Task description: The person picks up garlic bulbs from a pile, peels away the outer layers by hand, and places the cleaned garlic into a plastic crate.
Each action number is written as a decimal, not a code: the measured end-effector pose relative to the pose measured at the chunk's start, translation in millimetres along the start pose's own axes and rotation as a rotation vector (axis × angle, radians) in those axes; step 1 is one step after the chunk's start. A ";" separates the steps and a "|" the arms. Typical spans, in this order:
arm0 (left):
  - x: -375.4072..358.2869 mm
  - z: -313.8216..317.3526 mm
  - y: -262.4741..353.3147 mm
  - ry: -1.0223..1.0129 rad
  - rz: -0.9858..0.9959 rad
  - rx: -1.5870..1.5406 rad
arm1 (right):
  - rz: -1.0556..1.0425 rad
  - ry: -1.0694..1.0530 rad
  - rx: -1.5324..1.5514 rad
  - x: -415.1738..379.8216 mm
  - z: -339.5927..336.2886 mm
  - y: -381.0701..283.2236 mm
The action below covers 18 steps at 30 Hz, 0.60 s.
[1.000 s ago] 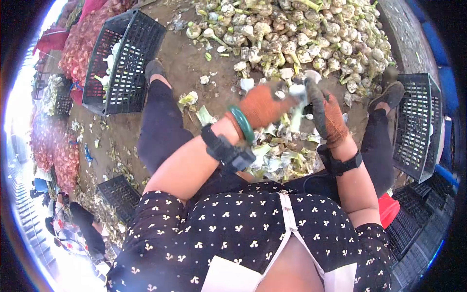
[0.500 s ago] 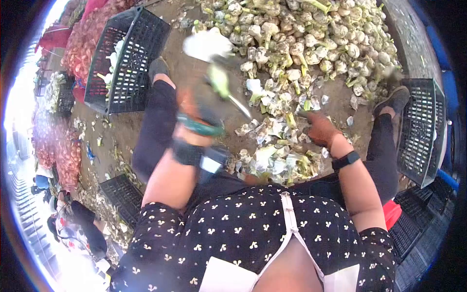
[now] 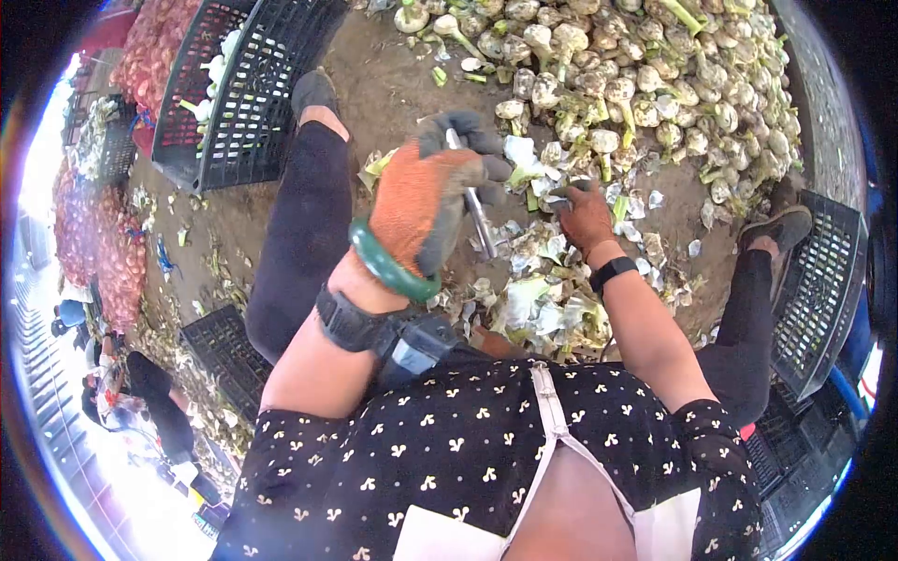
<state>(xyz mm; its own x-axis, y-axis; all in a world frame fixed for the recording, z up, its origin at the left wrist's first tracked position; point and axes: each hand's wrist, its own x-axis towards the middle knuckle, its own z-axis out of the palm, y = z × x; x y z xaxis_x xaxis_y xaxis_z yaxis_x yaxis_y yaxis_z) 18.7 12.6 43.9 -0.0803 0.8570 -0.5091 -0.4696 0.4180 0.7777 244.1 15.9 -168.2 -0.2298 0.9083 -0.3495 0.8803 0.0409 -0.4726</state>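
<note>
My left hand (image 3: 435, 192), in an orange and grey glove, is closed around a thin silver-coloured metal tool (image 3: 480, 224). The tool's slim end points down toward the peelings; its exact kind is hard to make out. My right hand (image 3: 585, 220), gloved in the same colours, reaches over the peelings with its fingers apart. Dry garlic skins and leaf scraps (image 3: 533, 304) lie heaped on the ground between my legs. Beyond both hands spreads a large pile of garlic bulbs (image 3: 645, 84), some with green stems.
A black slatted crate (image 3: 253, 112) holding some white bulbs stands beside my left foot. Another crate (image 3: 814, 290) is beside my right leg. Filled red mesh sacks (image 3: 117, 271) line the left side. A further crate (image 3: 224, 360) and a person (image 3: 159, 402) are at lower left.
The blurred white bulb and green stem by my left hand are gone from there; the metal tool remains in it. My right hand has moved up and slightly left over the peelings.
</note>
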 end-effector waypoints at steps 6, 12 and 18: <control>8.0 -9.0 -24.2 -0.091 0.034 -0.131 | -0.111 -0.257 -0.437 11.3 5.1 -18.7; 8.6 -22.7 -24.4 -0.040 -0.124 0.191 | 0.167 -0.146 0.490 1.4 -19.5 -22.9; 13.8 -8.8 -50.8 -0.252 0.207 0.902 | 0.116 -0.357 1.935 -23.3 -112.7 -56.3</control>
<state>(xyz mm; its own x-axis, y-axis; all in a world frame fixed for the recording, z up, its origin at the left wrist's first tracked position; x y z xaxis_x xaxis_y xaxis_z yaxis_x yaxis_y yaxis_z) 33.7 0.5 -5.9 0.1551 0.9357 -0.3169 0.3951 0.2353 0.8880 246.7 39.4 -42.3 -0.4906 0.7520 -0.4402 -0.6029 -0.6577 -0.4517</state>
